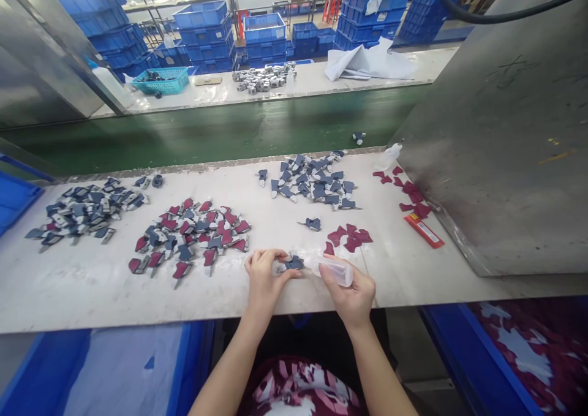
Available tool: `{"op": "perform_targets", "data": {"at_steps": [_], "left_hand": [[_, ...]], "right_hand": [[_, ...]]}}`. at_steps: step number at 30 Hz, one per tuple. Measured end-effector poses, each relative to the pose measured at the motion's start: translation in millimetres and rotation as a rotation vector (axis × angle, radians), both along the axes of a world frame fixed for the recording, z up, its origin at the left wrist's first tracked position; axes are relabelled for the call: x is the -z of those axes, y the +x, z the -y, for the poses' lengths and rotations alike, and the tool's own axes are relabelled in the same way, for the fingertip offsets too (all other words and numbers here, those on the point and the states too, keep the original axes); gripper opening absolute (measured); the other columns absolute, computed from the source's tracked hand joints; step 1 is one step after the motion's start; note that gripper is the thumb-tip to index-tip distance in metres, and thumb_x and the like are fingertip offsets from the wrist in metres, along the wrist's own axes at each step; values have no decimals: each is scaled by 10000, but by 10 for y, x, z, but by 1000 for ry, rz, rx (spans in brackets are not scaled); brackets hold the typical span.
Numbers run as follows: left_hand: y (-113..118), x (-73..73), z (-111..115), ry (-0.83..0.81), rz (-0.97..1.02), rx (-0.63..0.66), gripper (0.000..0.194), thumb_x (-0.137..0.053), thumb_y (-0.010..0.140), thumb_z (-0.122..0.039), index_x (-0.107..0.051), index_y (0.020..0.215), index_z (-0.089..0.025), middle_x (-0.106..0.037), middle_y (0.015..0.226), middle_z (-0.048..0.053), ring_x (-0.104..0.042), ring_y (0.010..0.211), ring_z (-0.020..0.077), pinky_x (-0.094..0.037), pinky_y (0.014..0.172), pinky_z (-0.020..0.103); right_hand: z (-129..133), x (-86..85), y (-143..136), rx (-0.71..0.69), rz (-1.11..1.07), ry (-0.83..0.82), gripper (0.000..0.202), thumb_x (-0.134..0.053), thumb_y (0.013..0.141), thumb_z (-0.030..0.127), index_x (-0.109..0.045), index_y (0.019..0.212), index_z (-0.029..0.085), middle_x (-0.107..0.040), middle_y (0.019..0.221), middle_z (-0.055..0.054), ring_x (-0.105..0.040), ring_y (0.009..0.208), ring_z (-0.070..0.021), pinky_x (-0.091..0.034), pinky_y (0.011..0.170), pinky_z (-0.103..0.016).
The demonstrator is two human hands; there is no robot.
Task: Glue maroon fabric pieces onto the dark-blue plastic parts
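Note:
My left hand (267, 278) pinches a small dark grey-blue plastic part (294, 263) just above the table's front edge. In my right hand (351, 290) is a translucent plastic bottle (337, 272), tilted so its narrow end points at that part. Just behind my right hand lie loose maroon pieces (353, 238). One more dark part (313, 223) rests a little beyond my hands. On the left spreads a pile of parts bearing maroon pieces (211, 232), and behind it to the right sits a pile of plain dark parts (312, 180).
Another pile of dark parts (85, 208) lies far left. A red packet (425, 231) and more maroon pieces (413, 192) sit by the metal panel (514, 128) at right. Beyond the table runs a green belt (229, 125). Blue bins (131, 367) flank me below the edge.

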State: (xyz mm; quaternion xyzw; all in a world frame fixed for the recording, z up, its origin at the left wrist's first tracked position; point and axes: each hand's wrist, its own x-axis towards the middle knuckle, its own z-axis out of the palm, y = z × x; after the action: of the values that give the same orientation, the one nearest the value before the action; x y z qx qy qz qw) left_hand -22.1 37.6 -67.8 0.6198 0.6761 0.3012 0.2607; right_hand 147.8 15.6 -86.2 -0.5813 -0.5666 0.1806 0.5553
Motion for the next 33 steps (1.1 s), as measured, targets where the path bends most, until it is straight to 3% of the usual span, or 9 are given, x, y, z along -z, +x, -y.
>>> {"op": "perform_targets", "data": {"at_steps": [8, 20, 27, 33], "left_hand": [[-17, 28, 2, 25, 24, 12, 274, -884, 680, -298, -673, 843, -236, -774, 878, 4, -648, 943, 263, -337, 959, 455], [-11, 27, 13, 25, 7, 4, 335, -920, 628, -284, -692, 866, -226, -773, 874, 12, -645, 951, 270, -356, 958, 458], [-24, 35, 35, 56, 12, 31, 298, -904, 658, -292, -703, 870, -234, -775, 851, 16, -636, 934, 273, -380, 949, 472], [-20, 40, 57, 72, 23, 31, 325, -913, 649, -278, -702, 891, -231, -766, 831, 11, -641, 908, 268, -397, 941, 472]], "right_hand": [[-7, -1, -4, 8, 4, 7, 193, -728, 832, 346, -772, 885, 166, -784, 788, -65, -749, 652, -227, -625, 589, -295], [-1, 3, -8, 21, 13, 19, 203, -724, 837, 349, -774, 904, 165, -786, 799, -62, -750, 661, -223, -620, 589, -291], [47, -36, -33, 70, 118, 152, 138, -710, 849, 301, -761, 901, 184, -781, 789, -65, -747, 650, -224, -610, 571, -298], [115, 41, -24, 106, 207, 236, 103, -709, 848, 270, -746, 931, 221, -772, 754, -49, -749, 652, -234, -608, 553, -317]]}}
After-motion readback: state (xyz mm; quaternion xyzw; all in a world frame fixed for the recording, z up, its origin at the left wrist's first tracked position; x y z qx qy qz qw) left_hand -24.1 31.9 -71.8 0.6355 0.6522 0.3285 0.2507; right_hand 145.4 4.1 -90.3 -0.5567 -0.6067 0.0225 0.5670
